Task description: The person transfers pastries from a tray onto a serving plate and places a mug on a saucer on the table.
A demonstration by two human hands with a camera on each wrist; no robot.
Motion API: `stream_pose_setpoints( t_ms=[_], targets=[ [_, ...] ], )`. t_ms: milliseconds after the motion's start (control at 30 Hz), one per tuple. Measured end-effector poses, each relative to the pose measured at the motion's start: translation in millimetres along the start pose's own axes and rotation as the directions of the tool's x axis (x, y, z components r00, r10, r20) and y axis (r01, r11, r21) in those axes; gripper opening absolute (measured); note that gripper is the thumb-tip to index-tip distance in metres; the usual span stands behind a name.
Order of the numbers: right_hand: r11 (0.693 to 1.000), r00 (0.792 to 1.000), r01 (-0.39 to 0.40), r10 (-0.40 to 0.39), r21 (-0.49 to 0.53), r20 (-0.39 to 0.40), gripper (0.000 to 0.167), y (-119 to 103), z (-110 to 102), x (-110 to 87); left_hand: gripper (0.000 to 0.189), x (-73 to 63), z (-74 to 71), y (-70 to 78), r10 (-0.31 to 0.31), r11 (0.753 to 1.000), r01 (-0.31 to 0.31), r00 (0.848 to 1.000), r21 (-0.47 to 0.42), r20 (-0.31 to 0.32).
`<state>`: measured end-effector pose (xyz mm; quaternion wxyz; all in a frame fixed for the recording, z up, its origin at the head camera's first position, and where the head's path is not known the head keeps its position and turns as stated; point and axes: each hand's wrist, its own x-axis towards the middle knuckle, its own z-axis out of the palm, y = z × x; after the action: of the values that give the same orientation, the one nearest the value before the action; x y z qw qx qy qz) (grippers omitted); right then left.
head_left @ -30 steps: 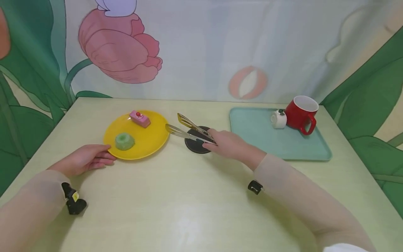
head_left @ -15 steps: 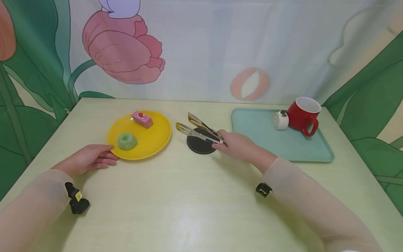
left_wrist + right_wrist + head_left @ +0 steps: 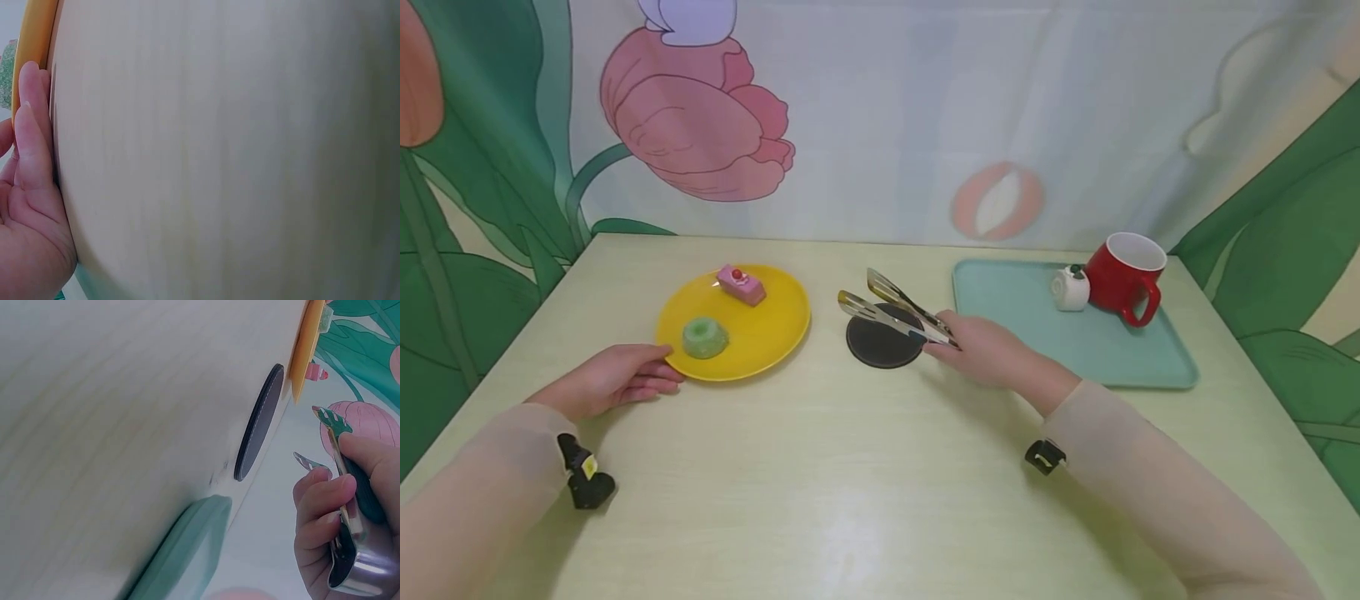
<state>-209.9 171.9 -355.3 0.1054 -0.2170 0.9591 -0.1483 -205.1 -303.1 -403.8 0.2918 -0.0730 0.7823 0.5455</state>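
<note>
At the left, my left hand [image 3: 613,379] pinches the near-left rim of a yellow plate [image 3: 767,342], thumb on top and fingers under the edge. A green ring-shaped cake [image 3: 704,337] and a pink rectangular cake with a red berry on top [image 3: 742,285] sit on the plate. My right hand [image 3: 988,350] grips metal tongs [image 3: 910,321] above a round black coaster [image 3: 885,340]. The arms of the tongs stand apart, with nothing between their tips. In the right wrist view, fingers and thumb wrap around the tongs [image 3: 359,562].
On the right lies a light green tray [image 3: 1022,333]. It bears a white cake roll [image 3: 1070,288] and, touching or very near it, a red mug [image 3: 1123,279] with its handle toward me. A patterned curtain [image 3: 865,125] hangs behind the pale table [image 3: 820,483].
My right hand has moved right with the tongs, from beside the plate to over the coaster. The left hand keeps its hold on the plate. The head view has shifted slightly.
</note>
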Motion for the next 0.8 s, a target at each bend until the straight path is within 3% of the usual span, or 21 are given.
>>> stream_pose_setpoints(
  t_ms=[400, 800],
  targets=[
    [0.999, 1.0, -0.027, 0.028, 0.035, -0.014, 0.061, 17.4, -4.0, -10.2, 0.054, 1.0, 0.5, -0.6, 0.013, 1.0, -0.013, 1.0, -0.008, 0.008],
    [0.998, 0.999, -0.038, 0.038, 0.048, 0.004, 0.057, 23.4, -7.3, -18.9, 0.055, -1.8, 0.4, -0.1, 0.005, 1.0, -0.005, 1.0, -0.001, 0.004]
  ],
)
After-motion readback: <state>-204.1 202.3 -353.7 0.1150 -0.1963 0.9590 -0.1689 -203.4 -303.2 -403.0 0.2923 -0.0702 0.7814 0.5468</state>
